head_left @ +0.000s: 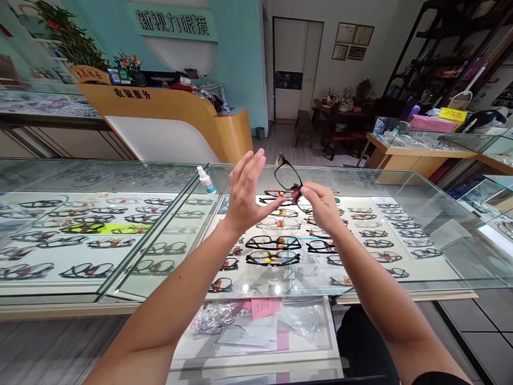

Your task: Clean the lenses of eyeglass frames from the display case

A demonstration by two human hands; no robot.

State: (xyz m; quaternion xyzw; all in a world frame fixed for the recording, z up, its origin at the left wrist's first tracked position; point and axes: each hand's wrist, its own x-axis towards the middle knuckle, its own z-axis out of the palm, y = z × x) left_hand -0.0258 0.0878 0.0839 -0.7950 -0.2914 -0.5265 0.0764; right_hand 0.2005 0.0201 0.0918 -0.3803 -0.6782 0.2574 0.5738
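Observation:
My right hand (320,206) grips a pair of dark-framed eyeglasses (287,175) and holds them tilted above the glass counter (256,291). One lens rim points up and left; the other is partly covered by my fingers. My left hand (246,195) is raised to the left of the eyeglasses. Its fingers stretch upward and its thumb reaches toward the lower part of the frame; whether the thumb touches it I cannot tell. Beneath both hands, rows of eyeglasses (273,259) lie inside the glass case.
A white spray bottle (206,181) stands on the counter left of my hands. Below the counter top, an open drawer (256,361) holds plastic bags and pink and white papers. Beyond are a wooden reception desk (234,131) and another glass case (425,141).

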